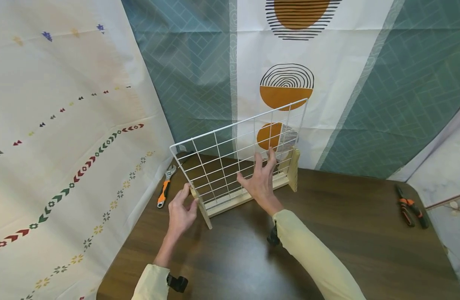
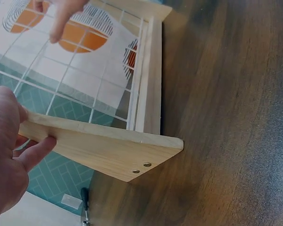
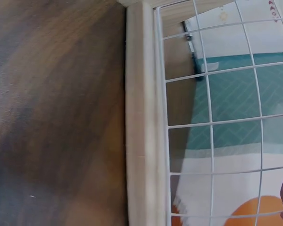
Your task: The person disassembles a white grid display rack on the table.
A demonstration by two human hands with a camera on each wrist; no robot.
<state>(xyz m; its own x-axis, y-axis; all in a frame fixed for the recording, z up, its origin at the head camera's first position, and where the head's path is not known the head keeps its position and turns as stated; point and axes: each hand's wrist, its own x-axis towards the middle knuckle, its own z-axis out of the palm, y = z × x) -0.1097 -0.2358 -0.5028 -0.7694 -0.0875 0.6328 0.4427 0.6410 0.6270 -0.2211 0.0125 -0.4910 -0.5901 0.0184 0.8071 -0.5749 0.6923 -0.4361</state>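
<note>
A white wire grid (image 1: pixel 215 131) stands upright on a pale wooden stand, its lower edge along the wooden base bar (image 3: pixel 137 117). At the grid's left end, my left hand (image 1: pixel 181 212) pinches the upper part of the wooden side panel (image 2: pixel 108 146), one fingertip on its outer face; the thumb is hidden in the left wrist view. Two screw heads (image 2: pixel 147 165) show low on that panel. My right hand (image 1: pixel 261 183) is spread in front of the grid's right half, fingertips right at the wires. A second wooden side panel (image 1: pixel 294 171) supports the right end.
An adjustable wrench (image 1: pixel 163 193) with an orange handle lies left of the stand. Orange-and-black pliers (image 1: pixel 409 207) lie at the table's right side. Behind the grid is a dark-handled tool (image 2: pixel 85 197). Patterned curtains (image 1: pixel 200 83) hang along the table's back and left edges.
</note>
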